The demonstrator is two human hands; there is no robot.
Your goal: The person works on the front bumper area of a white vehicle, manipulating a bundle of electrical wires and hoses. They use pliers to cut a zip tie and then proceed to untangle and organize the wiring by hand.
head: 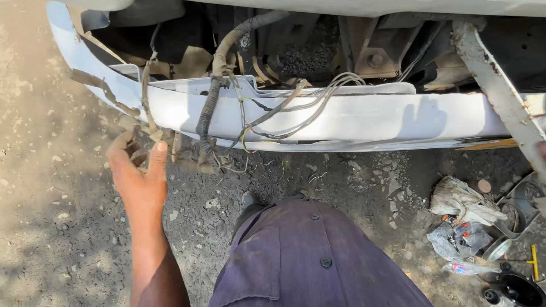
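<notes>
White bumper panel (352, 122): spans upper frame, above gravel ground (51, 239). Wire harness (207, 113): dark corrugated bundle draped over panel, upper centre-left. Left hand (138, 173): left of centre, fingers (128, 145) curled, gripping thin dusty cable (149, 122) hanging from bumper. Rag (463, 202): lower right, amid scattered cans.

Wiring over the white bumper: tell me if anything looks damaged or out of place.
The wire bundle hangs loose over the white bumper, thin strands tangled and trailing to the dirt. The left hand grips a frayed strip beside it.
</notes>
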